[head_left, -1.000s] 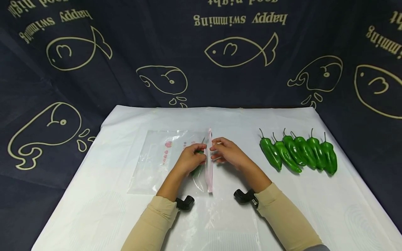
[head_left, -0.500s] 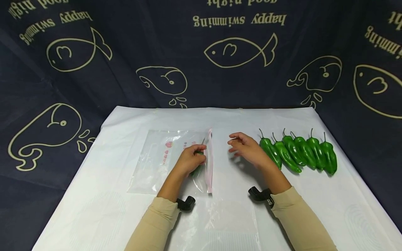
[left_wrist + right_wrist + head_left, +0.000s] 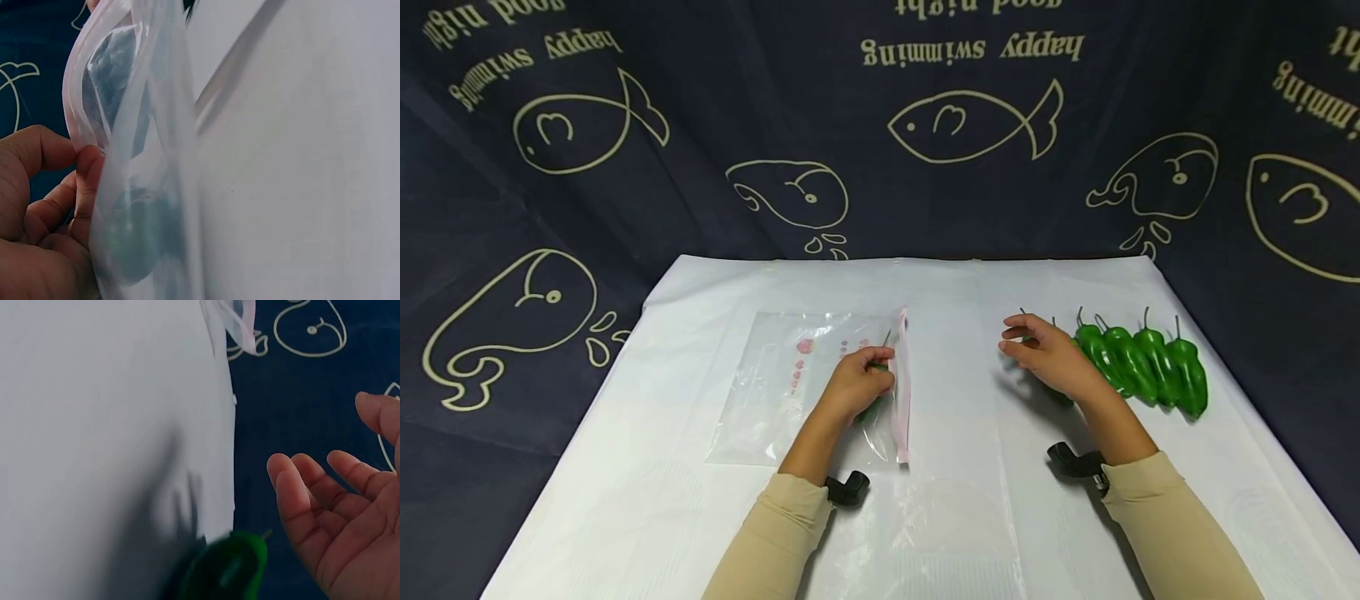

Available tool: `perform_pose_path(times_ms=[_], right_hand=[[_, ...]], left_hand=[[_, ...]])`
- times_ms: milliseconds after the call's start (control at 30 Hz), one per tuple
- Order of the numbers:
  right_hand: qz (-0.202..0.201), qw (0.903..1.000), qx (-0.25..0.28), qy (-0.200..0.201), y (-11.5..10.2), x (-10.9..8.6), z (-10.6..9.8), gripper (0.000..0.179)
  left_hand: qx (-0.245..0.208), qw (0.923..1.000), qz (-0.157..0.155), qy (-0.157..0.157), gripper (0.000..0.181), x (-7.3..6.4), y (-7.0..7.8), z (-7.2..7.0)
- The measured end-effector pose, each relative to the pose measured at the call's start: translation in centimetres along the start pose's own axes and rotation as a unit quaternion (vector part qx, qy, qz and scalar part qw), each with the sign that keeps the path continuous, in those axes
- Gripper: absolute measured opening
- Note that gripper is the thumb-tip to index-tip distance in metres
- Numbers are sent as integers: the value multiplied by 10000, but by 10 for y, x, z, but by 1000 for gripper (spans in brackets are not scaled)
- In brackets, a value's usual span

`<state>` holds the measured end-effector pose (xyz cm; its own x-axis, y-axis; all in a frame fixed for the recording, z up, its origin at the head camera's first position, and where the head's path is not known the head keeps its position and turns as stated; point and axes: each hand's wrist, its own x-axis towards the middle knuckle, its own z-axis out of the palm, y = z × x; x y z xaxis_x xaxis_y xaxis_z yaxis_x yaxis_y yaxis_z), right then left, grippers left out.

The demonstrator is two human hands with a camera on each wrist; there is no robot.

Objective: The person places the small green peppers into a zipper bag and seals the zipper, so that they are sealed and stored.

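A clear zip bag [image 3: 760,400] with a pink zip edge lies flat on the table, its mouth facing right. My left hand [image 3: 853,383] pinches that edge between thumb and finger; the left wrist view shows the grip on the pink zip [image 3: 70,106]. Inside the bag is a green pepper [image 3: 871,410], partly hidden by the hand and blurred through the plastic. My right hand [image 3: 1051,357] hovers over the left end of a row of green peppers [image 3: 1131,362], fingers loosely bent around nothing. In the right wrist view one pepper [image 3: 225,569] shows below the hand.
A white cloth covers the table [image 3: 647,500]. A clear plastic sheet [image 3: 955,517] lies at the front middle. Behind the table hangs a dark curtain [image 3: 865,208] printed with fish and whales.
My right hand has left the bag's mouth and moved right to above the leftmost peppers. The left hand has stayed on the bag's edge.
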<state>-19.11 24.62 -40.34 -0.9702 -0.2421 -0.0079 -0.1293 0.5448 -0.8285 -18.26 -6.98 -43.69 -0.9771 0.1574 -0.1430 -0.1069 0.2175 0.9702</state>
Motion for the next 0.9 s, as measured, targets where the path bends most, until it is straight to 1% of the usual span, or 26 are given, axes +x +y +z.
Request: perform_pose_path(times_ms=[100, 267, 467, 567, 733, 900], right_hand=[[33, 9994, -349, 8, 5, -2, -8, 55], [-46, 9980, -626, -57, 12, -5, -22, 57], [29, 9942, -1070, -109, 17, -7, -34, 61], [-1, 9905, -1371, -94, 19, -5, -38, 63], [-40, 9813, -1919, -149, 22, -1, -40, 64], [-10, 9741, -2248, -226, 23, -1, -41, 65]], left_hand=[[-8, 10000, -2, 15, 49, 0, 0, 0], [-3, 10000, -9, 30, 49, 0, -1, 1], [23, 10000, 17, 54, 49, 0, 1, 0], [24, 10000, 24, 45, 48, 0, 1, 0], [-29, 10000, -3, 49, 48, 0, 0, -1], [-144, 9999, -8, 17, 47, 1, -2, -1]])
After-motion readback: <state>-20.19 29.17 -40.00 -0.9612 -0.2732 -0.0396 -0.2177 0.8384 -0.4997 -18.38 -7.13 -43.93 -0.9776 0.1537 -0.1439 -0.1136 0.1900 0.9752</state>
